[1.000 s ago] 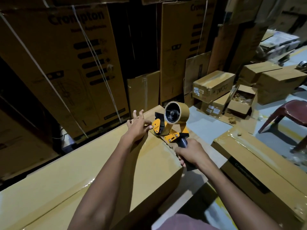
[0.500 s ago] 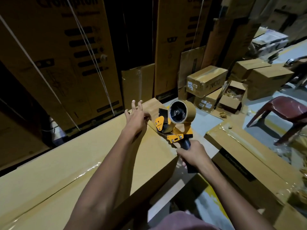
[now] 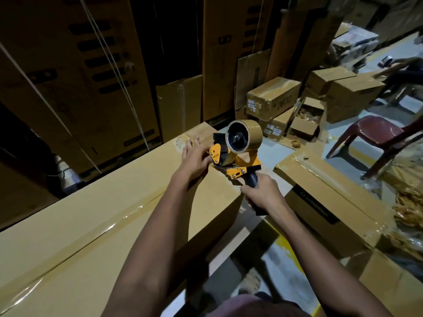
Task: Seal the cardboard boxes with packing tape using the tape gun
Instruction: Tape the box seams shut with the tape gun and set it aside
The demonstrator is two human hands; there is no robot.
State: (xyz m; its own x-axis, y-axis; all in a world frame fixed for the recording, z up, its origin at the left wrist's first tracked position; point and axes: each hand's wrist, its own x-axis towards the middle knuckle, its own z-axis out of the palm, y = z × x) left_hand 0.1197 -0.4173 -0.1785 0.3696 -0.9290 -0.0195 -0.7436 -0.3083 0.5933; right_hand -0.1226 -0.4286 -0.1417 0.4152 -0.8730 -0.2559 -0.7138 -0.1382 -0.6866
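A long cardboard box [image 3: 75,239] lies in front of me, with a shiny strip of tape [image 3: 128,213] along its top seam. My right hand [image 3: 262,194] grips the black handle of a yellow tape gun [image 3: 238,156], which carries a brown tape roll and sits at the box's far right end. Beside the gun's front, my left hand [image 3: 194,160] lies on the box top with its thumb against the yellow guard. Its fingers reach forward over the cardboard.
A second taped box [image 3: 338,202] lies on the floor to my right. A maroon plastic chair [image 3: 375,136] stands beyond it. Small cartons [image 3: 272,99], one of them open, sit behind. Tall strapped cartons [image 3: 75,72] form a wall at the back. Tape scraps litter the right edge.
The tape gun and both hands have stayed at the box's far end. My left hand's fingers have lowered from raised to flatter on the cardboard. My head has shifted slightly.
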